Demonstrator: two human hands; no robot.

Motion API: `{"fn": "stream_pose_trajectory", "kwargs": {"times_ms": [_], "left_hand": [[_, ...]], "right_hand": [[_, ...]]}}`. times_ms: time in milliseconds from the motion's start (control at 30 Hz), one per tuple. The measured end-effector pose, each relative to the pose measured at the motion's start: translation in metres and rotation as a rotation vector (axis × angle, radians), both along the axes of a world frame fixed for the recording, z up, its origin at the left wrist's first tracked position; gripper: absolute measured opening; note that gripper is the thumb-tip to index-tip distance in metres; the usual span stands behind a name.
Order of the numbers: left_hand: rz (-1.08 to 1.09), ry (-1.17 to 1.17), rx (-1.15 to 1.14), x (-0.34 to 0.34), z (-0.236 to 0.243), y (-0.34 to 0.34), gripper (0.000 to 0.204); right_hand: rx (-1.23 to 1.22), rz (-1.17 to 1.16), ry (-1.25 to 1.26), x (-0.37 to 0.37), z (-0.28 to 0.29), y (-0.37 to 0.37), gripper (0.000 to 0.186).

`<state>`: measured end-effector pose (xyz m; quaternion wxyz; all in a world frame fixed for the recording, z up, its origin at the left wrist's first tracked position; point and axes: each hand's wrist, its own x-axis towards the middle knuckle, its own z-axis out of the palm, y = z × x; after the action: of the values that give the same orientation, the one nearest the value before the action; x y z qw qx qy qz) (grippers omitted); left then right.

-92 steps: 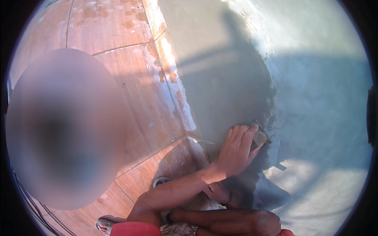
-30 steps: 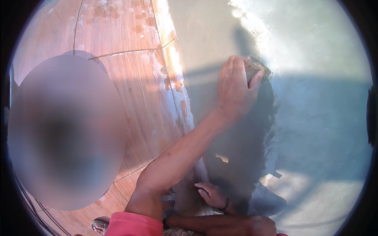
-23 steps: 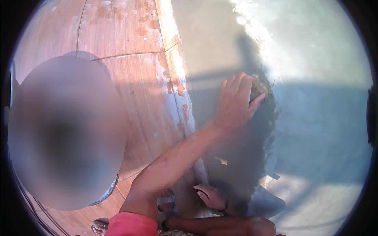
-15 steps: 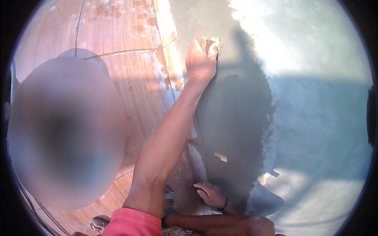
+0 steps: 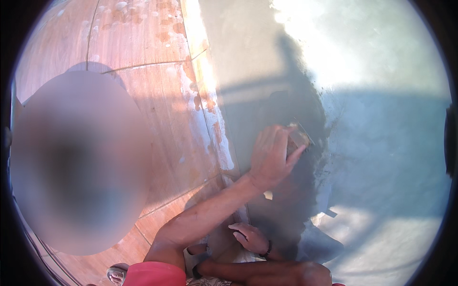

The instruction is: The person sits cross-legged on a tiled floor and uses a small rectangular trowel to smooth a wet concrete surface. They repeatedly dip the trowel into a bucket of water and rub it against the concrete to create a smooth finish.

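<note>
My left hand (image 5: 273, 155) is closed round the wooden handle of a plastering trowel (image 5: 299, 138). The trowel lies over the dark, wet cement (image 5: 267, 114), near its ragged right edge, and its thin blade edge shows beyond my fingers. My left forearm reaches across from the lower left, out of a red sleeve. Low in the view, my right hand (image 5: 250, 238) is held in front of my bent leg (image 5: 286, 272), a dark band round its wrist. Its fingers are stretched out with the thumb apart, and it holds nothing.
Wood-look tiles (image 5: 138, 95) with white splashes run along the left, ending at a pale edge strip (image 5: 210, 105) beside the wet cement. Paler, sunlit cement (image 5: 381, 143) spreads to the right. A blurred oval hides much of the left. A sandal (image 5: 117, 275) shows at the lower left.
My left hand has drawn the trowel from the far part of the wet cement, beside the edge strip, toward me and to the right. My right hand has barely moved.
</note>
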<state>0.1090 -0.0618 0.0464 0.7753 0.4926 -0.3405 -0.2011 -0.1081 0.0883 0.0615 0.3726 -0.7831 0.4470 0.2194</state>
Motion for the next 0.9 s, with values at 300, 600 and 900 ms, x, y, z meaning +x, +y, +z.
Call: {"fn": "stream_pose_trajectory", "kwargs": {"times_ms": [300,600,900], "left_hand": [[0.061,0.302,0.241,0.155,-0.034,-0.111,0.042],[0.162,0.11,0.23,0.135,-0.004,-0.109,0.042],[0.098,0.271,0.269,0.108,0.023,-0.103,0.038]], "right_hand": [[0.009,-0.026,-0.031,-0.017,-0.007,0.01,0.03],[-0.018,-0.059,-0.022,-0.015,-0.004,0.005,0.03],[0.022,-0.03,-0.031,-0.018,-0.004,0.007,0.03]]}}
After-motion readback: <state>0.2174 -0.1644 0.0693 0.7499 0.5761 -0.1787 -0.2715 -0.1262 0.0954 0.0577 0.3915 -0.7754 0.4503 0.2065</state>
